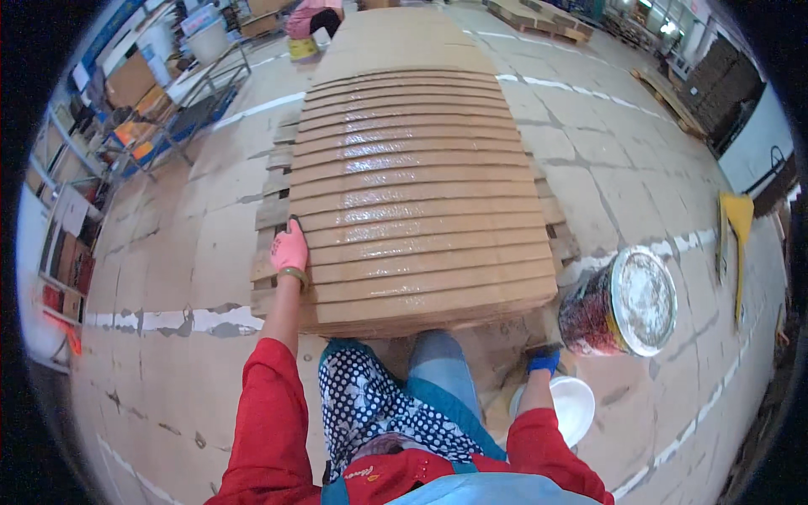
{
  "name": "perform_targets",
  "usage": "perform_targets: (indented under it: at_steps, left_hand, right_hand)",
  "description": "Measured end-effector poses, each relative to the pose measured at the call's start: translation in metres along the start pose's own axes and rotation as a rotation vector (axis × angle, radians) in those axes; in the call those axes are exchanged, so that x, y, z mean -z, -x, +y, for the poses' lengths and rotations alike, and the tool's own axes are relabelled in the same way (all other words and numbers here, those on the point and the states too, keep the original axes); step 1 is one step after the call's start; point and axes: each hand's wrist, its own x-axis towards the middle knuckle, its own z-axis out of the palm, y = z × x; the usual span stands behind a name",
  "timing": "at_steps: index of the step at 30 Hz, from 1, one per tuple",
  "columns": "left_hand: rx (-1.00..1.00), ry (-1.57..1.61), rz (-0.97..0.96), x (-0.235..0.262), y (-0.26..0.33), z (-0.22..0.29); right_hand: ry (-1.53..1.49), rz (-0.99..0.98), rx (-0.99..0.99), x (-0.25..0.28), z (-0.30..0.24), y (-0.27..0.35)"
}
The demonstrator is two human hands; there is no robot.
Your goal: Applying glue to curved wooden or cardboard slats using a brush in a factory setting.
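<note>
In front of me lies a stack of brown cardboard sheets [421,210], fanned so that their edges overlap in rows. A wet, shiny coating covers much of the exposed strips, mostly left of the middle. My left hand [289,250], in a pink glove, is closed at the stack's left edge, gripping the side of a sheet. Low on the right, my right hand [544,363], in a blue glove, is closed around what looks like a flat, dark brush [543,347]. Beside and partly under that forearm stands a white bucket [575,412].
Under the stack is a wooden pallet [271,210]. A large paint-smeared drum [619,301] stands to the right, with a yellow pallet-jack-like handle [737,220] farther out. Cluttered metal racks [160,135] line the left. Another person [315,17] sits beyond the stack.
</note>
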Motion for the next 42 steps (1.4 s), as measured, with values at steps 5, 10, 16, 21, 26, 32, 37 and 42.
perform_targets:
  at_steps: [5,10,16,21,26,32,37,42]
  left_hand:
    - [-0.013,0.124,-0.130,-0.014,0.006,0.039]
    - [0.050,0.024,-0.058,0.016,-0.002,-0.004]
    - [0.052,0.061,-0.069,-0.002,0.006,0.029]
    - [0.043,0.082,-0.056,0.001,0.005,0.010]
    - [0.087,0.059,-0.041,-0.008,0.000,0.011]
    - [0.093,0.048,-0.046,0.000,0.004,0.020]
    - [0.118,0.051,-0.080,0.009,0.010,0.021]
    - [0.071,0.206,0.047,-0.004,0.002,-0.001]
  right_hand:
    - [-0.310,0.045,-0.323,-0.022,-0.086,0.013]
    - [0.174,0.111,0.511,-0.264,-0.245,0.095]
    - [1.243,-0.229,0.402,-0.327,-0.292,0.058]
    - [1.012,-0.277,0.394,-0.332,-0.289,0.073]
    - [0.879,-0.316,0.478,-0.330,-0.280,0.066]
    - [0.909,-0.294,0.537,-0.331,-0.274,0.058]
    - [0.894,-0.330,0.581,-0.331,-0.271,0.059]
    - [0.948,-0.335,0.592,-0.322,-0.264,0.052]
